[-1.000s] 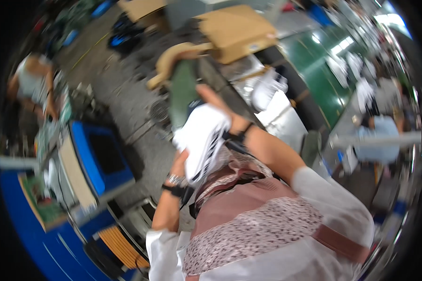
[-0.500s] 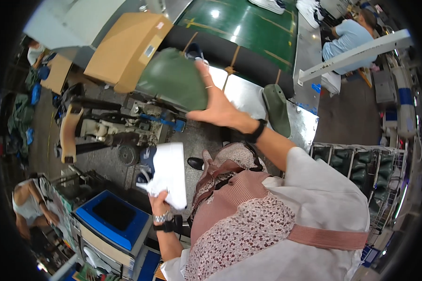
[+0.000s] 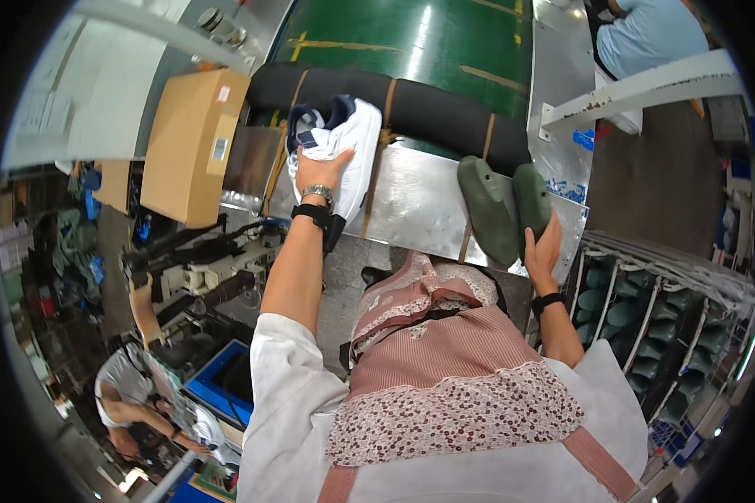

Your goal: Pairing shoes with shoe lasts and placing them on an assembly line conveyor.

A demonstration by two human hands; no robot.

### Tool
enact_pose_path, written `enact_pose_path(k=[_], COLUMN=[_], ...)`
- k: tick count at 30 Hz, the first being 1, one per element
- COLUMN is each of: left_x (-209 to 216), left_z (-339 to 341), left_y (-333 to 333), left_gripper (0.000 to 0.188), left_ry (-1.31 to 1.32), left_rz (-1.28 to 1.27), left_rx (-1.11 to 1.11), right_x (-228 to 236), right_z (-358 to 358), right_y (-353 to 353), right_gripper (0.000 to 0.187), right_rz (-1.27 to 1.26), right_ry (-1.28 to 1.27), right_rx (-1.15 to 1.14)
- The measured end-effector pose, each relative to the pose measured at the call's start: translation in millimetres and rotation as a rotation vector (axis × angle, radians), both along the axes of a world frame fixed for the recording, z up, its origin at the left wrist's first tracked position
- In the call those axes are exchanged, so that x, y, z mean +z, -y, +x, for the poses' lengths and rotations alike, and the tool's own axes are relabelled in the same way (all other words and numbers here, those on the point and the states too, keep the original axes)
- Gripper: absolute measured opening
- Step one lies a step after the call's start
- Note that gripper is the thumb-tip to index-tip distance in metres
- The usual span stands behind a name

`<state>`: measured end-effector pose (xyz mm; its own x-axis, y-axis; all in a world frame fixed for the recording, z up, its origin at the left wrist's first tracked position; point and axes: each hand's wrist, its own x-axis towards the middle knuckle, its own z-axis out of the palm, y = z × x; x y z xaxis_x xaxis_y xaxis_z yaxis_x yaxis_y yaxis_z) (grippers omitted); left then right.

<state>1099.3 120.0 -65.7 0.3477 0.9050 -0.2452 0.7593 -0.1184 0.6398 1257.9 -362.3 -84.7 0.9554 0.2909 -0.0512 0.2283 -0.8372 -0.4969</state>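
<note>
My left hand (image 3: pixel 323 173) is closed on a white sneaker (image 3: pixel 361 155) with a navy lining, at the left part of the metal table (image 3: pixel 415 189). Close beside it, partly behind my fingers, is another navy-lined shoe (image 3: pixel 300 122). Over at the table's right end, my right hand (image 3: pixel 544 249) has its fingers around the near end of a green shoe last (image 3: pixel 531 199). A second green shoe last (image 3: pixel 486 214) lies just left of that one, slightly slanted and touched by neither hand.
A green conveyor belt (image 3: pixel 369 46) with a black roller (image 3: pixel 432 109) borders the table's far side. A cardboard box (image 3: pixel 189 147) stands left. Machinery (image 3: pixel 218 281) is at lower left; a rack of green lasts (image 3: pixel 646 323) is at lower right. Other people sit nearby.
My right hand has brought the green last from near the box to the table's right end. My left hand has raised the white sneaker from low left onto the table.
</note>
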Motion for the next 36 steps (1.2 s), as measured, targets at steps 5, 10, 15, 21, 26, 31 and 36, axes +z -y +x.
enact_pose_path(k=[5, 10, 15, 21, 26, 31, 36], left_x=[13, 34, 128, 162, 163, 180, 174], left_z=[18, -38, -24, 8, 37, 67, 92], left_y=[-6, 6, 27, 5, -25, -39, -51], left_gripper=[0.092, 0.070, 0.051, 0.052, 0.054, 0.065, 0.092], left_ry=[-0.288, 0.058, 0.158, 0.340, 0.343, 0.389, 0.271], left_rz=[-0.002, -0.192, -0.272, -0.389, -0.454, -0.358, -0.712], left_rx=[-0.115, -0.237, -0.693, -0.779, -0.986, -1.246, -1.158], right_x=[16, 99, 153, 183, 218, 247, 224], right_z=[-1, 26, 32, 12, 7, 40, 52], right_y=[-11, -122, -227, -263, -261, -243, -246], right_gripper=[0.070, 0.046, 0.047, 0.031, 0.014, 0.049, 0.045], right_rz=[0.112, 0.581, 0.777, 0.793, 0.758, 0.675, 0.593], right_ry=[0.022, 0.041, 0.037, 0.085, 0.155, 0.376, 0.368], right_rx=[0.058, 0.166, 0.570, 0.559, 0.458, 0.356, 0.449])
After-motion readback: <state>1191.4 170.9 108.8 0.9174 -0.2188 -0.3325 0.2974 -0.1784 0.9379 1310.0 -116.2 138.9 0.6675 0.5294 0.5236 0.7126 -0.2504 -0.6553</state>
